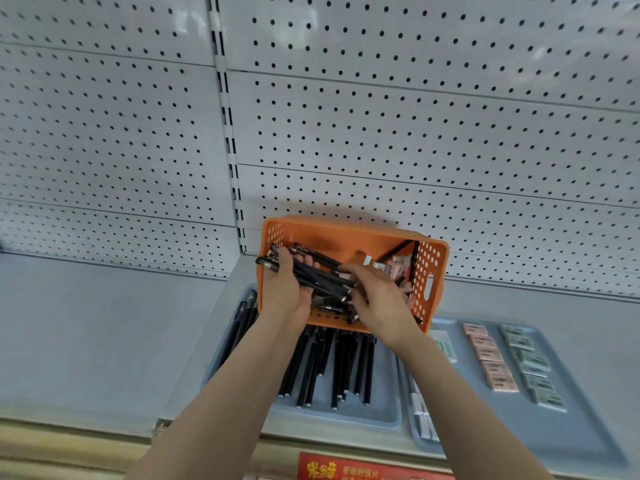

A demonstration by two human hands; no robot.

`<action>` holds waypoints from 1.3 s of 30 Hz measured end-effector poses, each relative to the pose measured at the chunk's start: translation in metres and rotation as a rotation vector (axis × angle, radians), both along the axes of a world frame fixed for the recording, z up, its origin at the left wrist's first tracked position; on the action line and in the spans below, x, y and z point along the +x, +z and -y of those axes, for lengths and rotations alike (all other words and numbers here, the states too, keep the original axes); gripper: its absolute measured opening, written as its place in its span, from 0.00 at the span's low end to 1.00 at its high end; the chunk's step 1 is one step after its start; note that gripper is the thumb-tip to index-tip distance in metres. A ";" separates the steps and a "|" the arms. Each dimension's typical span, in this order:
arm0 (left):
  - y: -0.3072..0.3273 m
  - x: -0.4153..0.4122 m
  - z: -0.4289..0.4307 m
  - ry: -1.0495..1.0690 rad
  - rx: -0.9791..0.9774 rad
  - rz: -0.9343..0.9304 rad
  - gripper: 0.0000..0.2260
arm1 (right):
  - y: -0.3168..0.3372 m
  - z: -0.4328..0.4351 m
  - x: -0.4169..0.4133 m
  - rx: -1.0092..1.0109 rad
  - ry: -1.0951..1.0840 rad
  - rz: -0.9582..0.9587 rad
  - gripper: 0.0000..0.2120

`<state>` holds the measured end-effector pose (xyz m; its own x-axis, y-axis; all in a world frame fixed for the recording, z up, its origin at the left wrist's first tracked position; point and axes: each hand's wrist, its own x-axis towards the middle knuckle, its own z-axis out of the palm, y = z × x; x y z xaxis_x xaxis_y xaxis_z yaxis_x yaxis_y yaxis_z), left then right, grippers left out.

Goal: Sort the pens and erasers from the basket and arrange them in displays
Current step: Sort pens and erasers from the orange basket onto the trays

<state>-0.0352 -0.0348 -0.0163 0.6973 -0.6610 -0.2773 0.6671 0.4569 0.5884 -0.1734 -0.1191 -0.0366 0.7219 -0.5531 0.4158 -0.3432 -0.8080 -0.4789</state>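
1. we see the orange basket (346, 230) at the back of the shelf (86, 341), against the pegboard (415, 116). that leaves both trays in front of it open, and both hands can reach in over its near wall.
2. our left hand (285, 289) has its fingers curled round a bundle of black pens (311, 271), lying across the palm above the basket's left half. we judge it serves as a collector, so several pens can go out in one trip.
3. our right hand (381, 299) reaches down into the middle of the basket, at the near ends of that bundle. its back faces us and hides the fingertips, so we cannot tell whether it pinches a pen or only touches one.
4. the basket holds more loose black pens on its floor, and pink erasers (394, 268) gathered in its right corner, apart from the pens.
5. the pen tray (384, 410), just in front of the basket, holds black pens (332, 368) laid roughly parallel, ends toward us.
6. the eraser tray (581, 427) to its right holds a row of pink erasers (490, 362) and, beside it, a row of pale erasers (533, 372), kept apart by colour.
7. we judge the sorting well along, with the basket not yet cleared.
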 end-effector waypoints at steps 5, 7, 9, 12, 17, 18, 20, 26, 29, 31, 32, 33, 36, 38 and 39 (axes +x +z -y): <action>0.000 0.002 -0.021 -0.102 0.100 0.119 0.10 | -0.004 0.004 0.002 -0.108 -0.064 -0.268 0.15; 0.004 -0.001 -0.030 -0.189 0.147 0.119 0.12 | -0.004 0.004 0.009 -0.144 -0.072 -0.427 0.16; 0.006 -0.003 -0.039 -0.248 0.166 0.080 0.11 | -0.004 0.003 0.015 -0.177 -0.077 -0.473 0.12; 0.008 -0.002 -0.055 -0.313 0.118 0.001 0.03 | -0.007 0.003 0.019 -0.206 -0.097 -0.383 0.09; 0.006 0.005 -0.076 -0.331 0.113 0.024 0.09 | 0.004 -0.011 0.017 -0.161 -0.126 0.043 0.07; 0.005 0.007 -0.079 -0.335 0.130 0.040 0.07 | 0.007 -0.017 0.016 -0.138 -0.123 0.087 0.07; 0.003 0.011 -0.088 -0.347 0.187 0.064 0.05 | 0.011 -0.032 0.013 -0.064 -0.103 0.090 0.07; -0.015 0.027 -0.112 -0.393 0.348 0.091 0.05 | 0.001 -0.065 -0.015 0.227 0.072 -0.277 0.07; -0.020 0.026 -0.120 -0.449 0.327 0.038 0.09 | -0.014 -0.070 -0.021 0.182 0.015 -0.349 0.08; -0.023 0.023 -0.120 -0.463 0.323 0.027 0.10 | -0.021 -0.075 -0.018 0.176 -0.064 -0.356 0.09; -0.025 0.021 -0.120 -0.465 0.318 0.021 0.10 | -0.024 -0.078 -0.015 0.181 -0.098 -0.344 0.10; -0.027 0.018 -0.118 -0.468 0.312 0.017 0.10 | -0.026 -0.081 -0.012 0.172 -0.126 -0.313 0.10; -0.031 0.010 -0.114 -0.466 0.291 0.047 0.08 | -0.026 -0.092 -0.007 0.118 -0.151 -0.136 0.07; -0.032 0.004 -0.110 -0.465 0.275 0.086 0.08 | -0.021 -0.102 -0.003 0.192 -0.103 -0.093 0.09; -0.031 0.001 -0.108 -0.467 0.260 0.114 0.09 | -0.017 -0.109 0.000 0.260 -0.062 -0.120 0.11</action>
